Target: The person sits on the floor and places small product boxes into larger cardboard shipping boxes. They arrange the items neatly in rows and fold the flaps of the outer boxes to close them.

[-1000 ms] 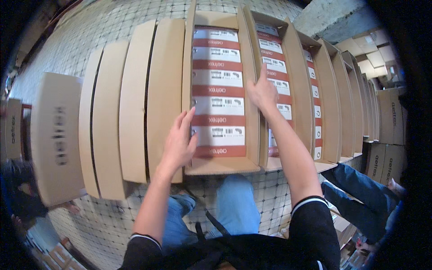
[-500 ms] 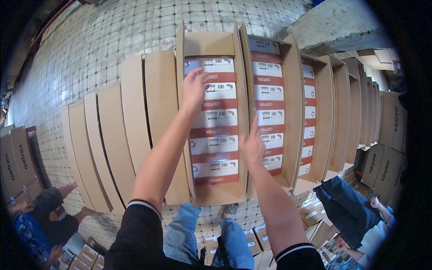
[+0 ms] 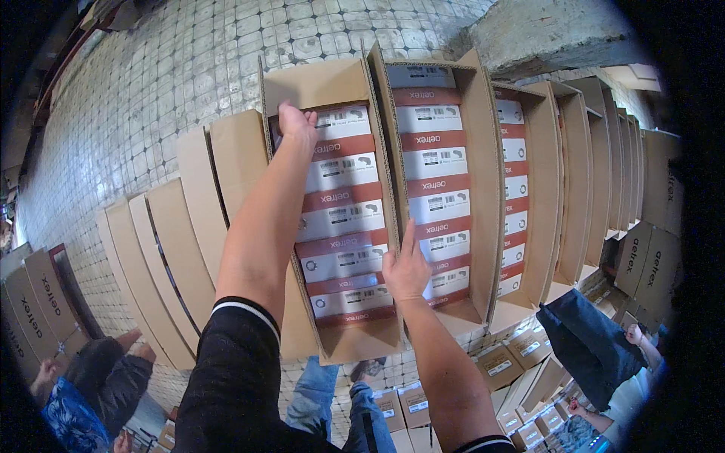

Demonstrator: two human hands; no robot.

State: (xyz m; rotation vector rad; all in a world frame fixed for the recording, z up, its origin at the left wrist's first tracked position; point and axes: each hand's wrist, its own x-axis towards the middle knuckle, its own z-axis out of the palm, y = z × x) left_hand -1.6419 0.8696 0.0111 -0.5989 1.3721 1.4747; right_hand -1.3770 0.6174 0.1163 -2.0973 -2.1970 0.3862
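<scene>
An open brown carton (image 3: 362, 343) stands in front of me, holding a row of white and red shoe boxes (image 3: 340, 215). At its far end my left hand (image 3: 298, 124) reaches in by the raised end flap (image 3: 317, 81). Its fingers are apart, touching or close to the farthest box; their tips are partly hidden. My right hand (image 3: 408, 270) straddles the upright side flaps (image 3: 398, 181) between this carton and its right neighbour. The thumb lies on one side and the index finger stretches along the other.
Right of it stand a second open carton (image 3: 468, 311) of shoe boxes and several more open cartons. Folded-over cartons (image 3: 177, 226) line up on the left. A concrete block (image 3: 551, 38) lies beyond on the tiled floor (image 3: 189, 68). People sit on both sides.
The view has shifted, and the cartons appear farther left and tilted. My left hand has moved from above the boxes to the carton's far end. My right hand stays at the side flaps.
</scene>
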